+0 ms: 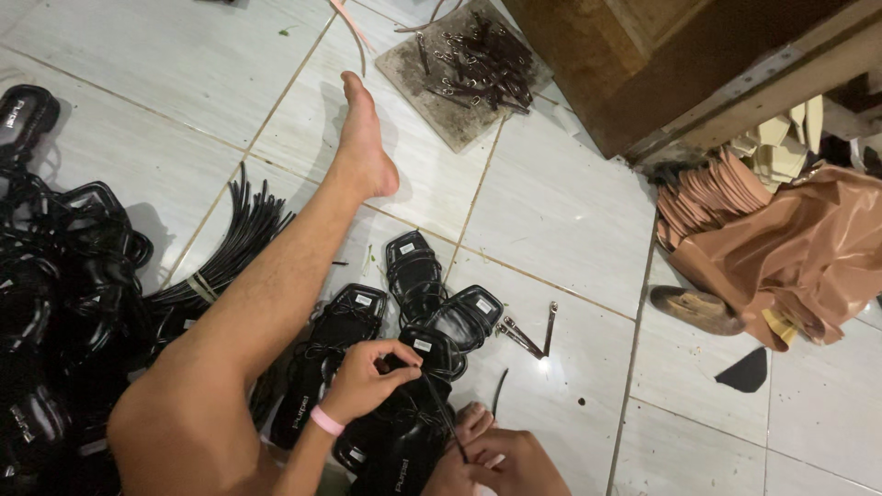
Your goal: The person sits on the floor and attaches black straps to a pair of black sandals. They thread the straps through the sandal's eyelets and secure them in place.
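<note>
While a heap of black sandals (pixel 55 303) fills the floor far left of the outstretched leg (pixel 276 285), a bundle of black straps (pixel 234 248) lies just left of that leg. Right of the leg, the left hand (pixel 367 377) pinches a thin black strap (pixel 441 409) with closed fingers (pixel 404 354) over a black sandal (pixel 404 432). More black sandals (pixel 418 294) lie flat just above it. Further right, the right hand (pixel 501 459) grips the strap's lower end, fingers closed. Metal tools (pixel 528 335) rest on the white tile floor (pixel 570 211) right of the leg, and tan leather sheet (pixel 799 257) lies far right.
</note>
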Demonstrator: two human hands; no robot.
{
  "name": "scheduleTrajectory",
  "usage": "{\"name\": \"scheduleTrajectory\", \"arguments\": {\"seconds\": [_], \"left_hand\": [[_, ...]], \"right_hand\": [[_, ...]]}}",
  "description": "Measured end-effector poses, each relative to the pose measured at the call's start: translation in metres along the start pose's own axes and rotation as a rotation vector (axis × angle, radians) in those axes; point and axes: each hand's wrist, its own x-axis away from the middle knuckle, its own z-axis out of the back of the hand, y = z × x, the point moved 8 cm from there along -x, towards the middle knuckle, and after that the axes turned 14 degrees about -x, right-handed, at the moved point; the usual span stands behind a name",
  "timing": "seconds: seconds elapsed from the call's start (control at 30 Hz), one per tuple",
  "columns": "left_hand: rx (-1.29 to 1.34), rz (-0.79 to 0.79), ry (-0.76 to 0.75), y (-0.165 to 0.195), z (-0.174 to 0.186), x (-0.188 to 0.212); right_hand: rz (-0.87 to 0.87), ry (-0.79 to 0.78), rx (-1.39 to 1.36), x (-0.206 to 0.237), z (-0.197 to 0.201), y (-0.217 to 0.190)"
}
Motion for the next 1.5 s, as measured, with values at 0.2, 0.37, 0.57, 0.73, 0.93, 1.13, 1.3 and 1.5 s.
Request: {"name": "scheduleTrajectory", "arguments": {"seconds": [0.2,0.37,0.57,0.73,0.93,1.13,1.3,1.5], "left_hand": [[-0.185,0.115,-0.191,0.011,0.006,-0.01],[-0.408,-0.084,-0.187,0.039,0.01,-0.008],[-0.28,-0.144,-0.128,0.041,0.007,0.0],[-0.08,0.124,-0.091,-0.003,0.002,0.003],[0.1,0.084,-0.04,-0.032,-0.004,-0.007],[-0.059,0.063,-0.178,-0.014,-0.003,-0.01],[-0.373,-0.023,-0.195,0.016,0.009,-0.002],[-0.165,0.139,0.272,-0.006,0.026,0.005]], "right_hand": [[0.001,0.056,-0.073,0.015,0.015,-0.027],[0.205,0.112,-0.165,0.022,0.015,-0.056],[0.313,0.182,-0.216,0.025,0.012,-0.075],[0.378,0.058,-0.101,0.019,-0.002,-0.06],[0.288,-0.072,-0.005,0.012,-0.013,-0.009],[0.234,-0.006,0.061,0.016,-0.008,-0.004],[0.311,0.081,0.018,0.021,-0.003,-0.035],[0.352,0.295,-0.093,0.024,0.012,-0.074]]}}
